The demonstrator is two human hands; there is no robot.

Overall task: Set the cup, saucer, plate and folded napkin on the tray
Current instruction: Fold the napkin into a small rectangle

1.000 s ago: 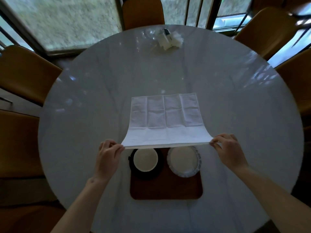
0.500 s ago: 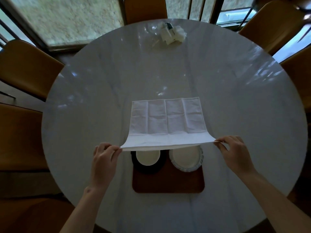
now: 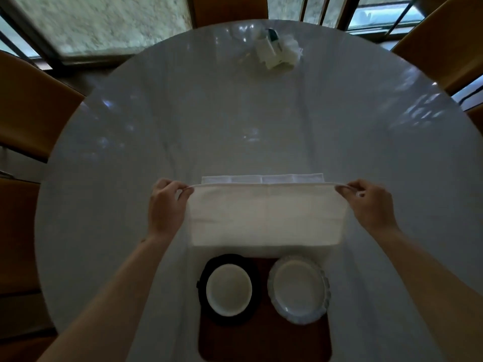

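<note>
Dim, cool daylight is admitted through the windows point(image 3: 104, 24) at the far side; no lamp is seen. Pale window reflections and patches of glare are scattered over the glossy round table point(image 3: 261, 113), strongest at its right rim. The near foreground is underexposed, and the tray point(image 3: 264, 343) is rendered almost black. Strong wide-angle distortion is shown: the table bulges and the chairs point(image 3: 31, 113) curve outward at the edges. Slight softness is noted throughout, most at the far bundle point(image 3: 277, 52).
</note>
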